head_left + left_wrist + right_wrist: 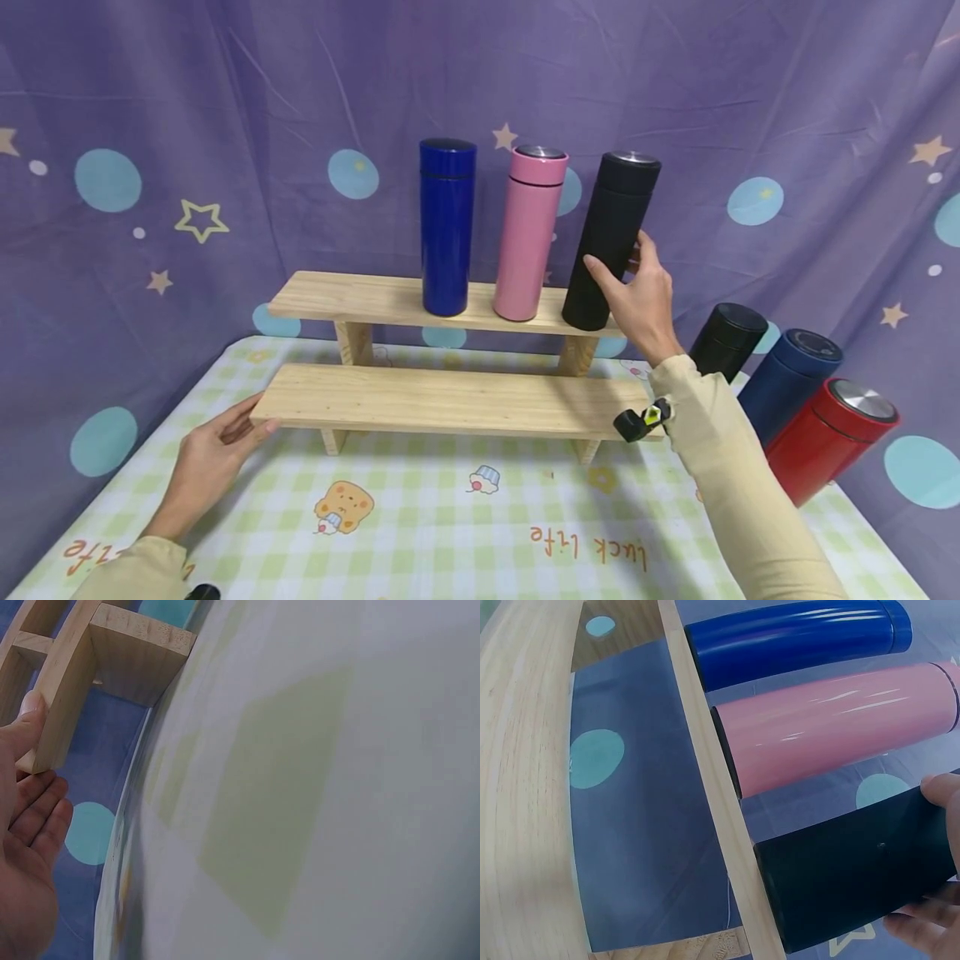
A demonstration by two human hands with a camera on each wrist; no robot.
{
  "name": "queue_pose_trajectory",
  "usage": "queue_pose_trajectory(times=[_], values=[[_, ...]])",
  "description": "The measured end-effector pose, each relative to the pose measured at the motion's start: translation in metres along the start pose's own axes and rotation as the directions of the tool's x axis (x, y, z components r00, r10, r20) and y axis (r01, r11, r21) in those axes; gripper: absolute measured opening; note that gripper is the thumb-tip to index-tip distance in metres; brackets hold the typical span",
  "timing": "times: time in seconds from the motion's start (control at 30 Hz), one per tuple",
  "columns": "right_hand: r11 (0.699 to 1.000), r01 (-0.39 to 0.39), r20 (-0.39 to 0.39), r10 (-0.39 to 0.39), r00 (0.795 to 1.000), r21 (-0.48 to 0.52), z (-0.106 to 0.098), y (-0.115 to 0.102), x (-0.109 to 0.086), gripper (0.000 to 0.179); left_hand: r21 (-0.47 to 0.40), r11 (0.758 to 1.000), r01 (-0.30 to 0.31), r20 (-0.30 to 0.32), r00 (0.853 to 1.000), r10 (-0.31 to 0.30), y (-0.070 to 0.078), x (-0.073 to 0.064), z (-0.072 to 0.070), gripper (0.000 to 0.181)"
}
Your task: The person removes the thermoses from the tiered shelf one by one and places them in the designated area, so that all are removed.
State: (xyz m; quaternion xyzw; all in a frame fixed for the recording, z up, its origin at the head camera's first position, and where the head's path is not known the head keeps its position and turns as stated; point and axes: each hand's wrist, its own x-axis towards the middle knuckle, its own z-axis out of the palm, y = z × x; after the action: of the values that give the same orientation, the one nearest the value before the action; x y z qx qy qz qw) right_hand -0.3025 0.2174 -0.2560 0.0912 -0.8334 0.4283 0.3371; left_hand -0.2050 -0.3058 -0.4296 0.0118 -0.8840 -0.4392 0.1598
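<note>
My right hand grips a black thermos flask around its lower half, thumb on the near side. The flask's base is at the right end of the upper wooden shelf. To its left on that shelf stand a pink flask and a blue flask. My left hand holds the left end of the lower wooden shelf; in the left wrist view the thumb lies on the board and the other fingers are beneath its end.
On the table's right side stand a second black flask, a navy flask and a red flask. A green checked cloth covers the table. Behind hangs a purple curtain with stars and dots.
</note>
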Motion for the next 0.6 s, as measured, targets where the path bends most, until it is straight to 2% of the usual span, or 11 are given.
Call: queue_pose_trajectory(times=[0.33, 0.6], values=[[1.000, 0.002, 0.035, -0.002, 0.999, 0.004, -0.006, 0.000, -0.009, 0.082, 0.001, 1.000, -0.004, -0.002, 1.000, 0.004, -0.001, 0.000, -0.001, 0.073], [1.000, 0.010, 0.051, -0.009, 0.999, -0.008, -0.019, 0.001, -0.038, 0.081, -0.003, 1.000, -0.009, -0.008, 1.000, 0.009, 0.000, 0.000, 0.000, 0.073]])
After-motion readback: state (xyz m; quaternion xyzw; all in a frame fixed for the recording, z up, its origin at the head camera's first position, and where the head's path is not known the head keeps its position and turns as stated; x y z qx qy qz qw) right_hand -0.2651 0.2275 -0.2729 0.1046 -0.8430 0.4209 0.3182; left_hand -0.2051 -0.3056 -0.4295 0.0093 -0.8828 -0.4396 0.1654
